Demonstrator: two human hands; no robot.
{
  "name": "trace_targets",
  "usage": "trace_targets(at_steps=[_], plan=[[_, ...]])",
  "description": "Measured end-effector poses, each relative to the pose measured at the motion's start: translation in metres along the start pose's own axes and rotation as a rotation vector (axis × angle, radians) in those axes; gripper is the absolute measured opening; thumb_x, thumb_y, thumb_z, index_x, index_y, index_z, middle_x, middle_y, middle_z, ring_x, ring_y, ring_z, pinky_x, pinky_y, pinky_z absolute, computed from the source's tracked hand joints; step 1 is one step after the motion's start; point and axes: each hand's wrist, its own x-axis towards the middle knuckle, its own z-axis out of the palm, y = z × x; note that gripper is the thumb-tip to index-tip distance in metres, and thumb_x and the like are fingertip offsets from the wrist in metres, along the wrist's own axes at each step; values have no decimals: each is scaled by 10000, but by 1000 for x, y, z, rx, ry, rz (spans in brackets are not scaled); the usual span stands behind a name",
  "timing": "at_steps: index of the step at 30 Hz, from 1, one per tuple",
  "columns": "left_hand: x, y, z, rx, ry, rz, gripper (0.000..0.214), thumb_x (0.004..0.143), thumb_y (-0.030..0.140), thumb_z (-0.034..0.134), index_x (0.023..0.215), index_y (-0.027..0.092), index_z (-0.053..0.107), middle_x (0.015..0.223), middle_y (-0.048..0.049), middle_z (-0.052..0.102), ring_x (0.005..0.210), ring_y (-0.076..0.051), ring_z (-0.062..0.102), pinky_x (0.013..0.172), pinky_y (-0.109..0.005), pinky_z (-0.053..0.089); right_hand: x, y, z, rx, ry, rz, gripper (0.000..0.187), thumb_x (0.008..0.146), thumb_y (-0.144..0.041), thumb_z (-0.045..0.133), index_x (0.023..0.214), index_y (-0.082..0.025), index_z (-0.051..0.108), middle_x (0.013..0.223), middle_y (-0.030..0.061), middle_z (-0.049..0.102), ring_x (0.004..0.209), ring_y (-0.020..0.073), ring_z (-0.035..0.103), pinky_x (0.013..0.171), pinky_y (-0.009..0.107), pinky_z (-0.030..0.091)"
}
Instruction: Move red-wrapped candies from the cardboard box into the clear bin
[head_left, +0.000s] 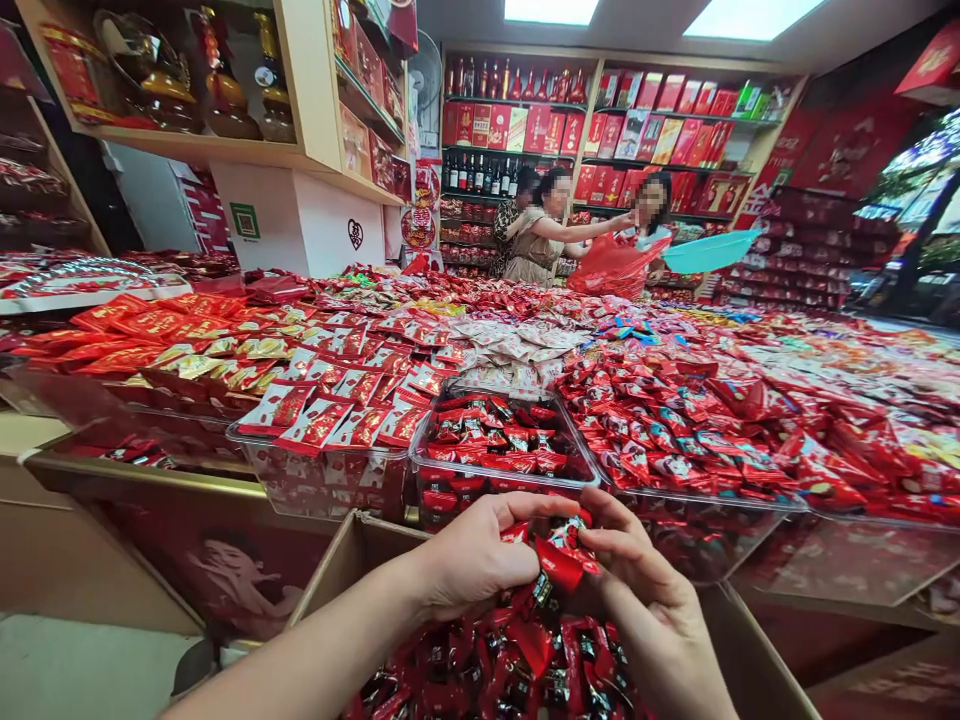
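Observation:
My left hand (472,550) and my right hand (637,590) are cupped together around a clump of red-and-black wrapped candies (559,560). They hover above an open cardboard box (337,570) filled with the same candies (510,660). Just beyond the hands sits a clear plastic bin (499,445), partly filled with matching red-and-black candies. Both hands have their fingers curled onto the wrappers.
Clear bins of red sweets cover the counter: one (322,440) to the left and one (690,440) to the right. Shelves of red boxes (600,130) line the back wall. Two people (540,235) stand at the far side with a red bag (611,265) and a teal basin (709,250).

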Motion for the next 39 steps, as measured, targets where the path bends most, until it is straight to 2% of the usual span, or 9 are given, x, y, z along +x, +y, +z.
trace_targets(at_steps=[3, 7, 14, 20, 23, 26, 33, 36, 39], plan=[[0, 1, 2, 76, -12, 59, 475, 622, 56, 535, 1076, 197, 533, 975, -53, 608, 901, -149, 550, 816, -281, 411, -1, 2, -2, 22, 105, 14, 180, 743, -279, 530, 911, -254, 590, 1251, 48, 407, 1161, 229, 351, 941, 373, 323], [-1, -5, -1, 290, -4, 100, 556, 600, 15, 490, 1122, 205, 501, 1081, -57, 561, 954, -178, 522, 847, -310, 394, 1, 2, 1, 90, 231, 146, 338, 680, -319, 605, 994, -263, 493, 1043, 40, 556, 991, 185, 505, 850, 327, 416], [2, -14, -7, 333, 26, 80, 580, 575, 15, 469, 1129, 184, 499, 888, -34, 620, 795, -148, 557, 690, -239, 439, 7, 4, -2, 6, 156, 193, 312, 620, -275, 666, 875, -189, 507, 855, 30, 603, 809, 159, 571, 690, 261, 493], [1, -10, -4, 163, 35, 145, 587, 548, -18, 436, 1091, 196, 495, 1021, -40, 567, 919, -146, 519, 751, -236, 407, 14, -18, -9, -217, 142, 138, 261, 632, -324, 641, 820, -180, 531, 678, 13, 610, 598, 156, 584, 486, 244, 492], [2, -11, -1, 110, 82, 171, 531, 521, -31, 413, 1008, 169, 483, 1039, -69, 553, 905, -149, 530, 718, -232, 409, 42, -48, -4, -458, 184, -43, 205, 640, -328, 625, 771, -187, 552, 667, 15, 620, 577, 139, 581, 486, 222, 475], [2, -16, 0, 166, 92, 96, 472, 510, -24, 402, 942, 140, 496, 948, -73, 588, 786, -127, 556, 653, -221, 406, 89, -66, 10, -679, 127, -172, 106, 676, -266, 587, 745, -192, 556, 638, 4, 612, 554, 119, 579, 505, 209, 460], [-1, -23, 0, 303, 70, 49, 393, 552, 49, 474, 930, 129, 544, 923, -55, 608, 797, -129, 540, 688, -238, 400, 191, -23, 54, -820, -111, 149, 123, 612, -39, 531, 658, -152, 546, 505, -3, 570, 419, 125, 568, 416, 213, 444], [1, -23, -4, 246, 107, 53, 400, 533, 44, 483, 921, 129, 534, 853, -39, 606, 738, -119, 542, 654, -228, 402, 203, -17, 64, -799, -128, 171, 123, 601, -35, 526, 655, -145, 532, 474, -11, 551, 405, 125, 555, 403, 220, 442], [0, -15, -7, 114, 230, 131, 496, 527, 28, 445, 1007, 152, 456, 833, -29, 580, 617, -84, 521, 533, -187, 370, 188, -35, 68, -761, -164, 139, 97, 626, -95, 526, 705, -152, 521, 520, -11, 561, 435, 112, 548, 408, 208, 430]])
